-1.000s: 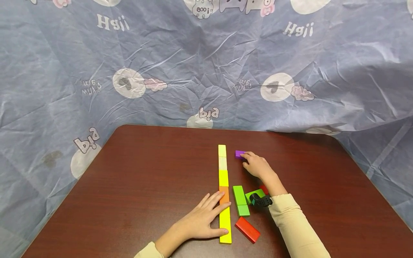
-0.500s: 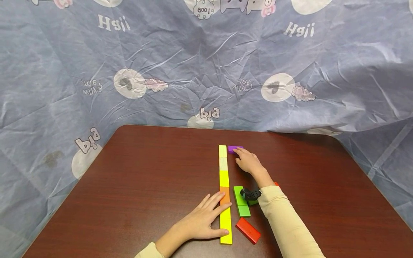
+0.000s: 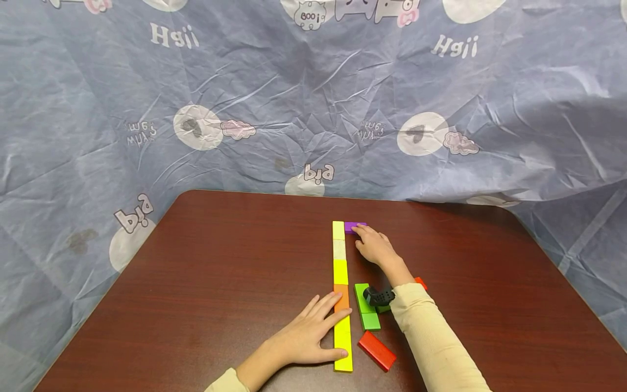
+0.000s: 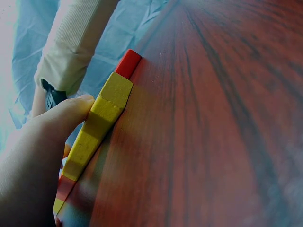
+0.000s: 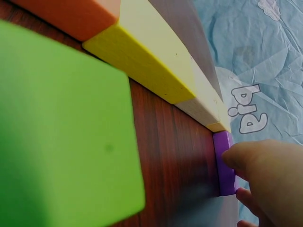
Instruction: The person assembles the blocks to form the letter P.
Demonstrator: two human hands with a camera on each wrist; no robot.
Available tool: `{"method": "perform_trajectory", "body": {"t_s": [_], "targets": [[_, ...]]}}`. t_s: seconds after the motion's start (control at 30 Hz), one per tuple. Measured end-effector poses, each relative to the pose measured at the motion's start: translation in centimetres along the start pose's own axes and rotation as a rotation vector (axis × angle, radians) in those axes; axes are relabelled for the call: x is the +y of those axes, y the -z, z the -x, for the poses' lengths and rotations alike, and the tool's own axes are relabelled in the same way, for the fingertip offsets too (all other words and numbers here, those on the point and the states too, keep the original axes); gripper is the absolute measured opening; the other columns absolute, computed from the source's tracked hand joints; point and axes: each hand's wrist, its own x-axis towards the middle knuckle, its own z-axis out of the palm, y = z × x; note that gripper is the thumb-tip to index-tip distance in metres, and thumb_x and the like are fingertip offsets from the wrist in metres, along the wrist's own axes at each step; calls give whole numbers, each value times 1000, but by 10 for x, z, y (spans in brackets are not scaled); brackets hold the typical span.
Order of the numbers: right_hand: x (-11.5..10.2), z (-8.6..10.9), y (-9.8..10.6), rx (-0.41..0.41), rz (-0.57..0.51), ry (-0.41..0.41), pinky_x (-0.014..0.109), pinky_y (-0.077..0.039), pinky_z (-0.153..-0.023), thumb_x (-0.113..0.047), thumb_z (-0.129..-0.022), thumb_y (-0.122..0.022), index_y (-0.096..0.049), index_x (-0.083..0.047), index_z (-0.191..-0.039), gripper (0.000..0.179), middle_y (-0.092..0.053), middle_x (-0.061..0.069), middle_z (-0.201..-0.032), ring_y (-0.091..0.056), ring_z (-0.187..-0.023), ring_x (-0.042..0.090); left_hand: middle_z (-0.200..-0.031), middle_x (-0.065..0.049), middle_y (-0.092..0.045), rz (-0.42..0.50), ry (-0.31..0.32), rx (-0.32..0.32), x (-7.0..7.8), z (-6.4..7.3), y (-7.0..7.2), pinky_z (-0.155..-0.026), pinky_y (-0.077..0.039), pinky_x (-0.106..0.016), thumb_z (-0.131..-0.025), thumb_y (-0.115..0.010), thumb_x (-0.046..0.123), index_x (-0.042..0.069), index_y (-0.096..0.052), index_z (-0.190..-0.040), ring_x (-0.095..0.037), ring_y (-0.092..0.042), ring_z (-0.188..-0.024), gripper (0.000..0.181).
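Observation:
A row of blocks runs away from the person: a long yellow block (image 3: 343, 340) nearest, then an orange block (image 3: 342, 294), a yellow block (image 3: 340, 272), a whitish block (image 3: 339, 249) and a pale yellow block (image 3: 338, 230). With fingers spread, my left hand (image 3: 306, 335) rests across the near part of the row; its thumb lies on the long yellow block in the left wrist view. My right hand (image 3: 377, 247) pinches a purple block (image 5: 223, 163) between thumb and fingers. That block lies crosswise, its left end against the pale yellow block at the far end.
Right of the row lie two green blocks (image 3: 364, 305) end to end and a red block (image 3: 377, 351) set at an angle. Another green block and a red block (image 3: 420, 282) are partly hidden by the right arm. A blue printed cloth (image 3: 313, 98) hangs behind the table (image 3: 235, 245).
My right hand has slid the purple block leftward and slightly away from the person, until it meets the pale yellow block. The left hand has stayed in place.

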Motion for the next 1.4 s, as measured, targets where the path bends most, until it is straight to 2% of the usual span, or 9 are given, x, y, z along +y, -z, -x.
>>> {"method": "perform_trajectory", "body": {"t_s": [0.37, 0.6, 1.0, 1.4], "targets": [[2, -1, -3, -19, 0, -18, 59, -20, -108, -18, -93, -44, -35, -9, -140, 49, -30, 13, -147, -26, -136, 32, -153, -6, -16, -13, -12, 8, 1, -1, 0, -113, -19, -45, -86, -39, 62, 25, -27, -143, -21, -18, -140, 68], [8, 9, -3, 28, -28, -18, 60, -18, -108, -18, -92, -44, -36, -10, -139, 49, -30, 13, -147, -26, -136, 34, -153, -6, -16, -12, -14, 8, 2, -1, 0, -113, -19, -45, -86, -38, 62, 25, -28, -143, -20, -18, -140, 68], [6, 46, 11, 85, -111, -21, 59, -19, -106, -21, -92, -47, -45, -9, -133, 43, -38, 17, -141, -34, -130, 37, -152, -6, -18, -35, -20, 26, 1, 1, -1, -113, -21, -45, -86, -40, 61, 24, -29, -142, -19, -17, -140, 68], [11, 94, 17, 126, -91, 32, 62, -30, -98, -20, -89, -55, -55, -9, -124, 37, -54, 15, -126, -47, -118, 37, -152, -7, -18, -38, -18, 27, 0, 1, 0, -113, -20, -45, -86, -41, 61, 24, -29, -142, -20, -19, -140, 69]]}}
